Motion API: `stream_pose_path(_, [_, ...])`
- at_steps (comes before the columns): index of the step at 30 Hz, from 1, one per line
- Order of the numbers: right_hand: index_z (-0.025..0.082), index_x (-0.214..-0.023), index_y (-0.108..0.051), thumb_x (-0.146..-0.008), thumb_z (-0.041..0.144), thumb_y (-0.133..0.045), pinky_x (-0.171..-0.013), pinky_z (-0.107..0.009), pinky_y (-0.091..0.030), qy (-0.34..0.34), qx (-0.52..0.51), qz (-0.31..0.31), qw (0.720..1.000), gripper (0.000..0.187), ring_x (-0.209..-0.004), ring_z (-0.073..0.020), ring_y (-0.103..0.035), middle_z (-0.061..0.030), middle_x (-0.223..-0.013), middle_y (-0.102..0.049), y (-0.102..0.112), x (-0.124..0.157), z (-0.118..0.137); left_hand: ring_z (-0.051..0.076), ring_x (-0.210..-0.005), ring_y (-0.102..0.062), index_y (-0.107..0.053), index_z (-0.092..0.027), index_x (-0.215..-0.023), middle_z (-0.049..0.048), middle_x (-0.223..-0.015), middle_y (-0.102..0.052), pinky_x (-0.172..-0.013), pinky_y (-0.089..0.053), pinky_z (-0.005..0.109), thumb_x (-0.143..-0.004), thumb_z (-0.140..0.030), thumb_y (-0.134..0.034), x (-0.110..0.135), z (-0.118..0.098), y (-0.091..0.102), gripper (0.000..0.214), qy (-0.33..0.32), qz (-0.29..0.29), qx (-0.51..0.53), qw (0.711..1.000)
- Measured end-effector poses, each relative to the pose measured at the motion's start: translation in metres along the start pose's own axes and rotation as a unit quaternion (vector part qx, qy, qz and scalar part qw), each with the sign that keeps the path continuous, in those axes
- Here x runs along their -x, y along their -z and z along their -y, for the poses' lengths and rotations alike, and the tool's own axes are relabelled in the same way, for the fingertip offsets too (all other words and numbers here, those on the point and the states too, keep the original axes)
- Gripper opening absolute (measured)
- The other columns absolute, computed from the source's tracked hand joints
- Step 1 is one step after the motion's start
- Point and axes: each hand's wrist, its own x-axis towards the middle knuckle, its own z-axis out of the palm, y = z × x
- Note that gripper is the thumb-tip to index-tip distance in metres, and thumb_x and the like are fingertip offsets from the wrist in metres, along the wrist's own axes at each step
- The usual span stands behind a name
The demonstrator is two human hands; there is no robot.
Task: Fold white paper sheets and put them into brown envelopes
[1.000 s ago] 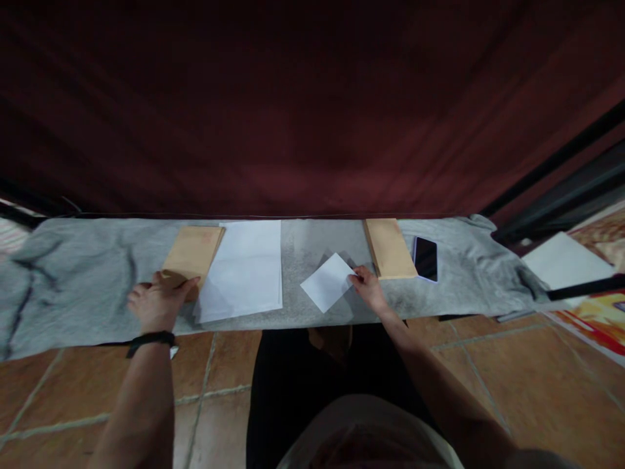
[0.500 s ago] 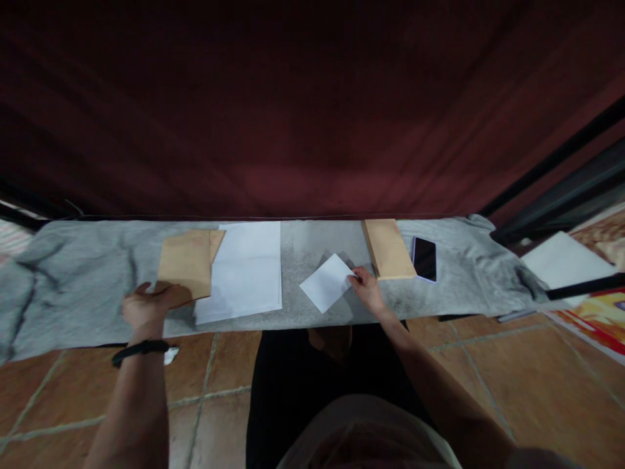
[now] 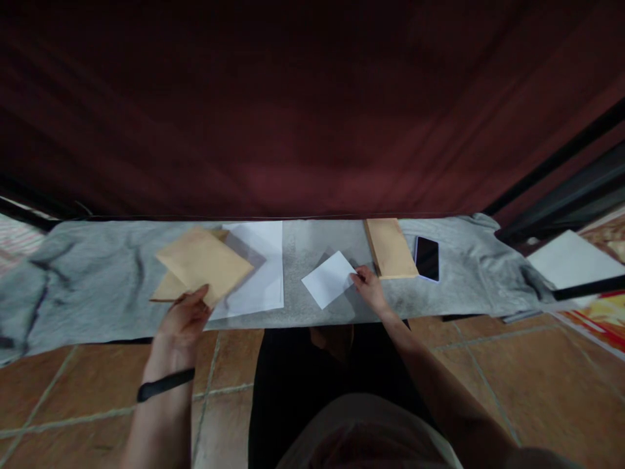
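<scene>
Left hand [image 3: 183, 319] pinching 1 brown envelope [image 3: 205, 262] by its near corner, fingers clamped on it, lifted and tilted above the envelope stack [image 3: 166, 288] and overlapping the white sheets [image 3: 261, 260] at 3 o'clock of that stack. Held by the corner, probably to peel it free of the pile. Right hand [image 3: 371, 290] resting on the grey-clothed counter [image 3: 88, 280], fingers closed on the folded white paper [image 3: 329, 279] at its 3 o'clock edge, seemingly pinning it flat. Second brown stack [image 3: 389, 247] and dark phone [image 3: 426, 258] lying at 2 o'clock of the right hand.

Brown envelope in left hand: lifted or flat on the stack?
Lifted. The left hand pinches the brown envelope, tilted above the envelope stack, shadowing the white paper.
</scene>
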Motion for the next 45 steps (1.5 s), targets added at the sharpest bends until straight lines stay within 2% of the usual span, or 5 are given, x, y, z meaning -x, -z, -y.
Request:
stream_pose_path(12, [0.025, -0.088, -0.053, -0.082, 0.05, -0.056, -0.052, -0.028, -0.055, -0.03, -0.073, -0.033, 0.996, 0.026, -0.055, -0.0169, -0.064, 0.0038, -0.067, -0.062, 0.0, 0.004, -0.001, 0.003, -0.044, -0.053, -0.046, -0.017, -0.065, -0.0117, -0.054, -0.057, -0.053, -0.046, 0.017, -0.061, -0.007, -0.083, 0.04, 0.145, -0.066, 0.039, -0.003, 0.017, 0.045, 0.999])
stream_pose_path(22, [0.026, -0.088, -0.053, -0.079, 0.051, -0.058, -0.052, -0.029, -0.055, -0.041, -0.108, -0.041, 0.992, 0.027, -0.055, -0.017, -0.062, 0.0049, -0.065, -0.06, 0.0, 0.003, 0.0, 0.014, -0.064, -0.07, -0.056, -0.017, -0.065, -0.0007, -0.066, -0.069, -0.071, -0.058, 0.029, -0.067, -0.004, -0.074, 0.053, 0.175, -0.073, 0.023, 0.024, 0.051, 0.021, 0.998])
stream_pose_path(37, [0.025, -0.086, -0.055, -0.076, 0.055, -0.063, -0.048, -0.028, -0.053, -0.051, -0.091, -0.025, 0.994, 0.032, -0.05, -0.0163, -0.059, 0.0062, -0.058, -0.057, 0.011, 0.014, -0.004, 0.015, -0.07, -0.071, -0.056, -0.019, -0.077, -0.0028, -0.067, -0.066, -0.083, -0.06, 0.036, -0.07, -0.022, -0.079, 0.02, 0.166, -0.07, 0.025, -0.139, 0.089, -0.066, 0.984])
stream_pose_path(43, [0.024, -0.086, -0.055, -0.077, 0.057, -0.061, -0.046, -0.026, -0.052, -0.052, -0.079, -0.012, 0.995, 0.034, -0.049, -0.0153, -0.059, 0.0059, -0.058, -0.058, 0.014, 0.015, -0.005, 0.031, -0.112, -0.067, -0.07, -0.02, -0.098, 0.01, -0.104, -0.075, -0.105, -0.049, 0.05, -0.078, -0.036, -0.076, 0.058, 0.194, -0.075, 0.026, -0.227, 0.222, -0.298, 0.9])
stream_pose_path(45, [0.024, -0.084, -0.054, -0.077, 0.056, -0.061, -0.044, -0.025, -0.05, -0.053, -0.073, -0.006, 0.996, 0.034, -0.047, -0.0145, -0.057, 0.0062, -0.057, -0.056, 0.016, 0.016, -0.005, 0.03, -0.14, -0.046, -0.064, -0.02, -0.125, 0.0118, -0.142, -0.06, -0.12, -0.033, 0.05, -0.088, -0.036, -0.066, 0.067, 0.201, -0.08, 0.041, -0.332, 0.286, -0.438, 0.785])
